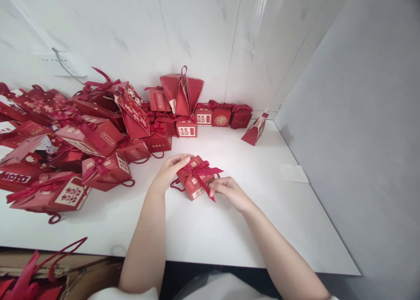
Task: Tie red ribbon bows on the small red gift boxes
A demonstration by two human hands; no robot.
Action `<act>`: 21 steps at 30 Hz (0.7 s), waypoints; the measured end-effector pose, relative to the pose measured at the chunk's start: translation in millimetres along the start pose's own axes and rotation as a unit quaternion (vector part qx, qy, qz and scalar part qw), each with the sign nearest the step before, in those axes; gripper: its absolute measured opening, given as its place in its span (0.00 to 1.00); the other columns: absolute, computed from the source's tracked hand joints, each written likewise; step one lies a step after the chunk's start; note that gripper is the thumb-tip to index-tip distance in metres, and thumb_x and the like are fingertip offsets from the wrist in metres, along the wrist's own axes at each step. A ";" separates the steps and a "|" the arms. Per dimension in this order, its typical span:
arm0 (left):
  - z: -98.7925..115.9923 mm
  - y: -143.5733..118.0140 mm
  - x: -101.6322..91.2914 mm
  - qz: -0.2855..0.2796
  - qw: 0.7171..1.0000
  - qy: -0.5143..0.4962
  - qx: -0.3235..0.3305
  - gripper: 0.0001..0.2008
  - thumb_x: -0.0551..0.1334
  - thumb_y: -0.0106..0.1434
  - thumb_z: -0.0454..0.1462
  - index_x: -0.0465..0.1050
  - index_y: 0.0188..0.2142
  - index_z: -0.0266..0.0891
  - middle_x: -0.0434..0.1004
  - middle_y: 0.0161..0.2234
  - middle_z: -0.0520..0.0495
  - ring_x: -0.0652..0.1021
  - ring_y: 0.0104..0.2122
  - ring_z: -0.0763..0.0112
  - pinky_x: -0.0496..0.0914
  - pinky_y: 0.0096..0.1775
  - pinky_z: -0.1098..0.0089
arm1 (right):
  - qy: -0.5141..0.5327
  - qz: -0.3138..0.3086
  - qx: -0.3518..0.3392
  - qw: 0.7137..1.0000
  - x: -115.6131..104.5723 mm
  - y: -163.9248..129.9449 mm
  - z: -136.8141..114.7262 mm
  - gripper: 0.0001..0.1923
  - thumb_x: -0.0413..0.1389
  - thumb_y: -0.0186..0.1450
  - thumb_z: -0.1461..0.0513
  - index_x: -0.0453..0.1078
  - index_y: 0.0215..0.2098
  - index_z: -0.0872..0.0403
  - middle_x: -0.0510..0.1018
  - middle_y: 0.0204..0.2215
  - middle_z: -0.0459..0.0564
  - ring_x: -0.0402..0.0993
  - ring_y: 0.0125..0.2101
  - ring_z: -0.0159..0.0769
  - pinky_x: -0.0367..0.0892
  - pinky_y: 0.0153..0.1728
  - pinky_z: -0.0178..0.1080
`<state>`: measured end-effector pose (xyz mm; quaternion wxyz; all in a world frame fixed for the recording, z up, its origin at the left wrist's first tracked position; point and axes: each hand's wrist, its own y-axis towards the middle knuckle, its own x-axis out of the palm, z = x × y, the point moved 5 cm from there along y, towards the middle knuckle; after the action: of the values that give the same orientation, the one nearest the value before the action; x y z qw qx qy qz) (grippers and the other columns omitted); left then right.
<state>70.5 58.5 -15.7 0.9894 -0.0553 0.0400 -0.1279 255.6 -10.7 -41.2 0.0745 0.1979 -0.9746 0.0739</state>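
A small red gift box (191,185) with pale Chinese lettering rests on the white table in front of me. Across its top a dark pink ribbon (198,172) is tied, its ends sticking out to the right. My left hand (171,171) grips the box at its upper left, thumb on top; the other fingers are partly hidden behind it. At the lower right, my right hand (228,190) pinches the ribbon's hanging end between thumb and fingers. A dark red cord loop pokes out at the box's left side.
Many red gift boxes (95,135) are heaped on the left. A row of small boxes (221,116) lines the tiled wall, with a fan-shaped box (183,94) on top. One triangular box (255,129) stands apart at right. A cardboard carton (88,271) sits below the table's front edge.
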 end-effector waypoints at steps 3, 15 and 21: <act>4.2 -2.5 6.6 -0.032 0.999 -0.013 0.013 0.17 0.70 0.53 0.46 0.67 0.28 0.38 0.76 0.51 0.42 0.76 0.49 0.57 0.69 0.50 0.61 | -0.032 -0.038 -0.034 0.998 0.2 -3.0 -10.3 0.16 0.57 0.63 0.53 0.75 0.22 0.53 0.78 0.24 0.46 0.74 0.30 0.35 0.68 0.44 0.42; 4.3 -5.5 22.8 -0.142 0.984 0.104 0.039 0.17 0.70 0.54 0.43 0.63 0.25 0.38 0.75 0.51 0.43 0.76 0.47 0.60 0.67 0.50 0.62 | 0.010 0.206 -0.146 0.968 -48.1 -12.4 -20.3 0.16 0.54 0.66 0.50 0.70 0.28 0.51 0.66 0.15 0.40 0.64 0.19 0.32 0.67 0.34 0.39; 7.7 -6.8 40.0 -0.155 0.980 0.104 0.069 0.14 0.68 0.56 0.41 0.64 0.25 0.39 0.73 0.53 0.42 0.75 0.51 0.59 0.66 0.53 0.60 | -0.161 0.235 -0.119 0.951 -34.2 -3.2 -13.1 0.20 0.51 0.68 0.47 0.69 0.27 0.52 0.72 0.32 0.48 0.70 0.35 0.37 0.66 0.40 0.40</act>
<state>108.1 42.3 -9.9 0.9495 0.0207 0.1248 -0.2871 289.6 1.5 -34.0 -0.0802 -0.0377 -0.9942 -0.0605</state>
